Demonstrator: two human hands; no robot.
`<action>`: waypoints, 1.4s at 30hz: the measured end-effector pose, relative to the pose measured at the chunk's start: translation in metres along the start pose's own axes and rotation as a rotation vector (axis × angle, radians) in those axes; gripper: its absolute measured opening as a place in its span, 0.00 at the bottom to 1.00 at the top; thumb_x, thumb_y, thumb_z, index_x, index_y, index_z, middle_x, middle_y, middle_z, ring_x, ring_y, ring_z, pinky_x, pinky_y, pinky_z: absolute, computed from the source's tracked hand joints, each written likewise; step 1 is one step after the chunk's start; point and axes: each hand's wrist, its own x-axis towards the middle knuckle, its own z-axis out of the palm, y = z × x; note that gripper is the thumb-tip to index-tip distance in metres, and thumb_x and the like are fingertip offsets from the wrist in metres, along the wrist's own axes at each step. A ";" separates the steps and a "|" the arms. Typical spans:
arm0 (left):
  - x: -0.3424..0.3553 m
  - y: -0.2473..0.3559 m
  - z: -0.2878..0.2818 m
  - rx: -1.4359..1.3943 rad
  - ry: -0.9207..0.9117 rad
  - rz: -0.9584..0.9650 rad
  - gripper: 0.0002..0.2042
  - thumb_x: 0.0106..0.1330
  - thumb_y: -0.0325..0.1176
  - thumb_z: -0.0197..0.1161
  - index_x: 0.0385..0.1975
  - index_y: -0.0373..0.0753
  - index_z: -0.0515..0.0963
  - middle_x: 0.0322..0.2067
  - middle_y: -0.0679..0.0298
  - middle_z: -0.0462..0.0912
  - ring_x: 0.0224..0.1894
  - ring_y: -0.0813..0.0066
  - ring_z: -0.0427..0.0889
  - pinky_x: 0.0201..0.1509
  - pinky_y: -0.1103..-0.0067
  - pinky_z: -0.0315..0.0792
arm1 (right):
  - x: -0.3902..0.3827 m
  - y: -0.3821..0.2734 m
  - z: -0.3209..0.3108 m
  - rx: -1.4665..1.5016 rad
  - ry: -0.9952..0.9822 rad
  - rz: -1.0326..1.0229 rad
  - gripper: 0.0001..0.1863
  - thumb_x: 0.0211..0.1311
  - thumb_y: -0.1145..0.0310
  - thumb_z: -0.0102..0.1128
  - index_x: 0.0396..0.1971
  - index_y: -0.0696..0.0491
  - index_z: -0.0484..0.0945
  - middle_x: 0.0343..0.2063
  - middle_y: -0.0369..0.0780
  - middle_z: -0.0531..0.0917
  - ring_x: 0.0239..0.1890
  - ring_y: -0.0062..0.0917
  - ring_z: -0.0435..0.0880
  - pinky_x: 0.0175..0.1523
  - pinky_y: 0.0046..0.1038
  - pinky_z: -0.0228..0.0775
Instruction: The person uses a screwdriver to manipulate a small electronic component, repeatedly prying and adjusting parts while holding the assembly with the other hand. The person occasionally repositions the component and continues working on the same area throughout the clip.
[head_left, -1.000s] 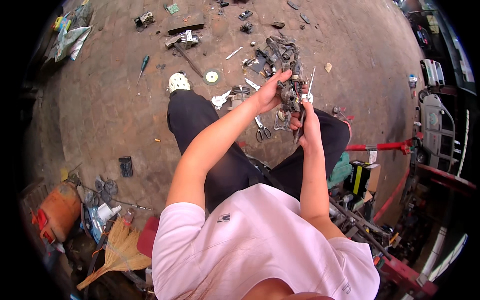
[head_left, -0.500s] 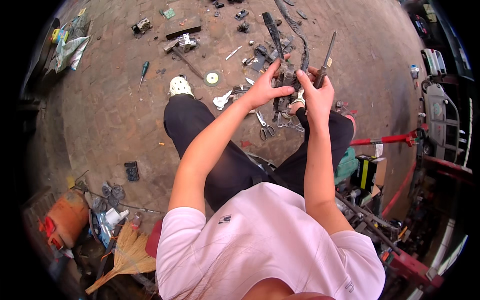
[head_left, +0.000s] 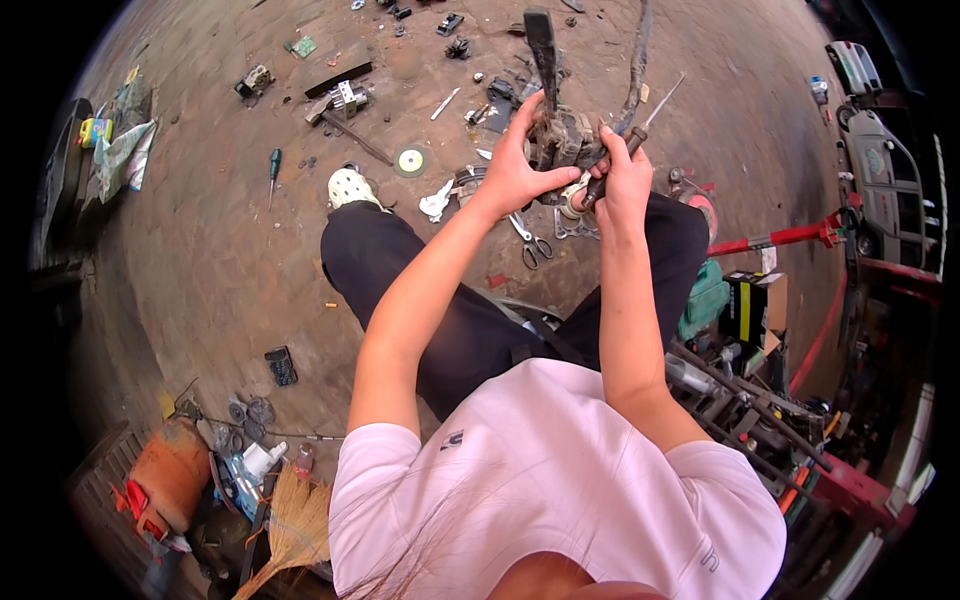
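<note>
My left hand (head_left: 510,165) is wrapped round a dirty black wiring harness (head_left: 560,140) with bulky connectors, a thick dark branch standing up and a long strand rising at the right. My right hand (head_left: 625,180) grips a screwdriver-like tool (head_left: 637,137) with a dark handle and a long thin shaft pointing up to the right; its thumb is beside the harness. Below my hands lie silver scissors (head_left: 532,248) with dark handles, a crumpled white tissue (head_left: 436,203) and metal parts partly hidden by the harness.
A hammer (head_left: 350,135), green screwdriver (head_left: 273,168), round disc (head_left: 410,162) and several parts lie on the brick floor. An orange tank (head_left: 170,470), straw broom (head_left: 295,520) and clutter are lower left. A red bar (head_left: 775,238), cardboard box (head_left: 750,310) and cars (head_left: 880,180) are at right.
The tool in my right hand has swung to point up and right. The harness's long branches now stand higher, and my left hand has moved up and left. The view has shifted slightly.
</note>
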 end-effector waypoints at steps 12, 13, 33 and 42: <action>0.005 0.004 0.015 0.522 0.073 0.265 0.50 0.38 0.32 0.80 0.65 0.35 0.58 0.57 0.51 0.69 0.59 0.53 0.70 0.61 0.66 0.65 | 0.015 0.002 -0.013 -0.122 0.067 0.026 0.16 0.60 0.59 0.66 0.36 0.58 0.78 0.28 0.35 0.81 0.30 0.15 0.75 0.34 0.21 0.68; 0.007 -0.006 0.017 0.478 0.026 0.276 0.50 0.37 0.30 0.79 0.66 0.35 0.57 0.60 0.51 0.66 0.62 0.54 0.66 0.64 0.66 0.62 | 0.032 0.022 -0.024 -0.083 0.056 -0.076 0.16 0.61 0.59 0.65 0.36 0.58 0.79 0.29 0.34 0.81 0.31 0.16 0.75 0.36 0.22 0.68; 0.025 -0.063 -0.034 -0.176 -0.210 -0.790 0.26 0.66 0.51 0.56 0.58 0.40 0.68 0.53 0.64 0.75 0.54 0.70 0.75 0.50 0.70 0.73 | 0.007 0.016 -0.037 -0.637 -0.085 -0.537 0.15 0.56 0.63 0.65 0.29 0.60 0.75 0.26 0.42 0.71 0.29 0.35 0.73 0.34 0.32 0.63; 0.016 -0.044 0.003 -0.227 -0.344 -0.979 0.26 0.67 0.56 0.51 0.58 0.47 0.67 0.50 0.60 0.78 0.48 0.64 0.81 0.47 0.57 0.77 | 0.007 0.029 -0.053 -0.702 -0.162 -0.604 0.17 0.55 0.62 0.67 0.28 0.60 0.72 0.25 0.42 0.70 0.28 0.35 0.71 0.34 0.33 0.62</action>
